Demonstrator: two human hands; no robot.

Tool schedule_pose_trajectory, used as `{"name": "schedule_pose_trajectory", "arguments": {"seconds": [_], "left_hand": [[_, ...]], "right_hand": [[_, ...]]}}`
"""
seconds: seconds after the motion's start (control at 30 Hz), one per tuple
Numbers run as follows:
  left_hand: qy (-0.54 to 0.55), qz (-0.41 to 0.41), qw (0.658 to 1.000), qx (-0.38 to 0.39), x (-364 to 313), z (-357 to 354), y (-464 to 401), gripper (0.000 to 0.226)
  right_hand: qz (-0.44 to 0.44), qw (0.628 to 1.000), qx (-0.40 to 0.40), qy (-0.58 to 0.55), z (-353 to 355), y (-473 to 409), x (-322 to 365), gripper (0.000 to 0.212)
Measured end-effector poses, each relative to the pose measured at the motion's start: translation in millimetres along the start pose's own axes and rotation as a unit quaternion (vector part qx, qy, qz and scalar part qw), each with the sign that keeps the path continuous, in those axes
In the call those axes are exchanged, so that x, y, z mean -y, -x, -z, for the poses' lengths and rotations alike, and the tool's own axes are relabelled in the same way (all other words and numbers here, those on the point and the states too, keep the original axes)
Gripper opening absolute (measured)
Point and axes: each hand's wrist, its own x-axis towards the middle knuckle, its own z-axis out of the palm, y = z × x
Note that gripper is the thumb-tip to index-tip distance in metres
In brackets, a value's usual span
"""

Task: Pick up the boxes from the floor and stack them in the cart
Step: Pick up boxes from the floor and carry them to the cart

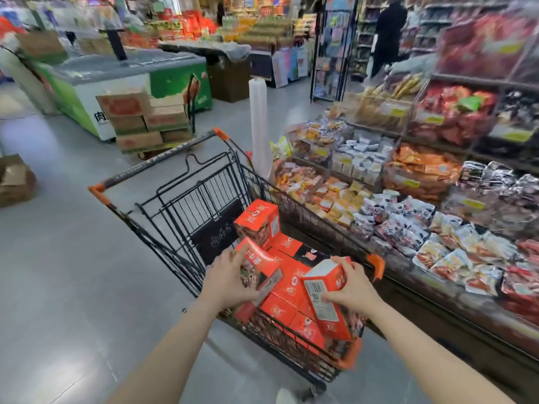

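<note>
A black wire cart point(186, 199) with orange corners stands in front of me, its basket holding several orange boxes point(287, 290) laid flat. One more orange box point(258, 221) stands upright on them at the far end. My left hand point(229, 277) grips a tilted orange box point(258, 266) above the near left side of the basket. My right hand point(353, 288) grips another orange box point(323, 298), barcode side up, over the near right corner.
A long display point(408, 205) of bagged snacks runs close along the cart's right side. Stacked cardboard cartons point(145, 121) and a green freezer point(122, 74) stand ahead on the left. A flattened carton point(14, 180) lies at the far left. Grey floor spreads out to my left.
</note>
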Motion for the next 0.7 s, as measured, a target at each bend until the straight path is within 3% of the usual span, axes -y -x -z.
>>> {"name": "schedule_pose_trajectory", "arguments": {"seconds": [0.3,0.7], "left_hand": [[-0.032,0.015,0.997,0.071,39.2,-9.8,-114.4,0.118],[-0.024,-0.030,0.979,0.199,112.4,-64.0,-216.2,0.121]], "right_hand": [[-0.049,0.997,0.035,0.039,-6.0,-123.0,7.6,0.101],[-0.160,0.978,0.042,0.129,-72.9,-190.7,33.3,0.113]]}}
